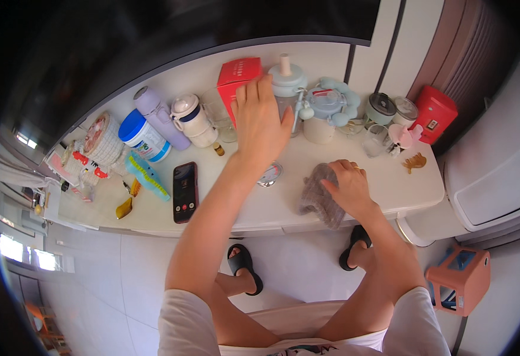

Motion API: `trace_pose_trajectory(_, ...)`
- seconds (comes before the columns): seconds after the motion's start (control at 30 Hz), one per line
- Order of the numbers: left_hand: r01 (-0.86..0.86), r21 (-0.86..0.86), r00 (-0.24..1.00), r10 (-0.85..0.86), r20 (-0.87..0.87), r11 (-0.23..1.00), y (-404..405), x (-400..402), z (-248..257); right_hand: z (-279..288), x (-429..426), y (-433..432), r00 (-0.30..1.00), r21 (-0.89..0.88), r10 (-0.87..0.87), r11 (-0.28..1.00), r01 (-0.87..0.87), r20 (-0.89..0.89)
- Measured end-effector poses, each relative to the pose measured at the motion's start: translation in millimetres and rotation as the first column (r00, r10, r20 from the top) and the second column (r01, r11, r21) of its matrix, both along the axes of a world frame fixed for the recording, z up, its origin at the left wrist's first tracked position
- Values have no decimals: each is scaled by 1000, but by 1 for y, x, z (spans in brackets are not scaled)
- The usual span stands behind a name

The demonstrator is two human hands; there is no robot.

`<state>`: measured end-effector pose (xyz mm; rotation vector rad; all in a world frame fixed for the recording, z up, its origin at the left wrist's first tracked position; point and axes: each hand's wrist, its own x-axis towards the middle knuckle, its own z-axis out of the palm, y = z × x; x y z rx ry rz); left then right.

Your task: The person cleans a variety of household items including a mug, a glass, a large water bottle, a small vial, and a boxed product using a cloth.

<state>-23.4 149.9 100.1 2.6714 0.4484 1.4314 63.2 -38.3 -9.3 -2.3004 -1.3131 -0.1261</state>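
My left hand (260, 122) is raised in front of a red cardboard box (240, 71), its thumb spread away from the fingers. The fingers overlap the box's front, and I cannot tell whether they touch it. Just right of the thumb stands a pale blue-lidded straw cup (289, 80). On the white cabinet top my right hand (351, 184) grips a crumpled grey-brown cloth (322, 196). Between the hands lies a small round dial gauge (270, 173), partly covered by my left forearm. Beside the straw cup is a white cup with a pale blue lid and puffy ring (320, 127).
Leftward stand a cream bottle (193, 118), a lilac thermos (160, 115), a blue-lidded tub (144, 135) and a small brown vial (218, 149). A phone (185, 191) lies near the front edge (260, 231). Rightward are a drinking glass (375, 140), a hair claw (415, 163) and a red container (433, 113).
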Motion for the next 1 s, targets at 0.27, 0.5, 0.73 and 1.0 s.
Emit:
trace_pose_trajectory(0.27, 144, -459, 986, -168, -11, 877, -42, 46, -25, 5, 5, -6, 997, -10, -10, 1000, 11, 70)
trace_pose_trajectory(0.5, 8, -921, 989, -137, -50, 389, -63, 71, -101, 7, 13, -9, 998, 42, -64, 997, 64, 7)
trace_pose_trajectory(0.73, 68, -991, 985, -163, 49, 115, -51, 96, -130, 8, 18, -13, 997, 33, -69, 997, 70, -32)
trace_pose_trajectory(1.0, 199, -979, 953, -240, 184, 37, -42, 105, -149, 11, 23, -22, 996, 33, -73, 997, 75, -53)
